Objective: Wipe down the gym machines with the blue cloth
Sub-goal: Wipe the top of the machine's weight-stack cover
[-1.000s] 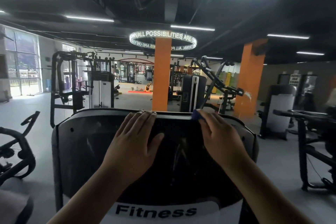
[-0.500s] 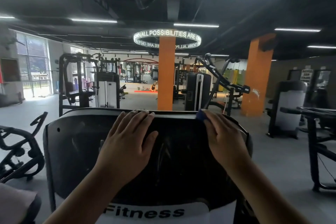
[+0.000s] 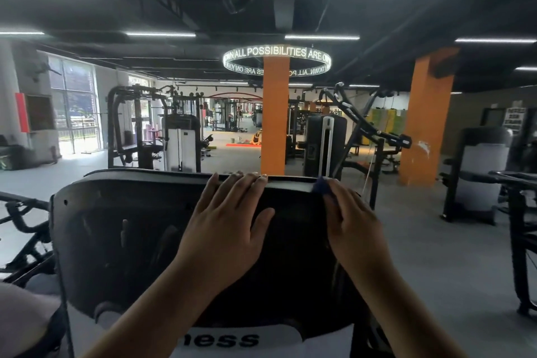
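Blue cloth (image 3: 321,186), small wad under right hand (image 3: 353,227)

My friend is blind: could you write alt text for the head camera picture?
On a gym machine's dark cover, the left hand lies flat while the right hand presses a blue cloth at the top edge. Orange pillars and more machines stand behind.

Left hand (image 3: 229,221) lies flat, fingers straight; right hand (image 3: 353,221) rests palm down, fingers extended.
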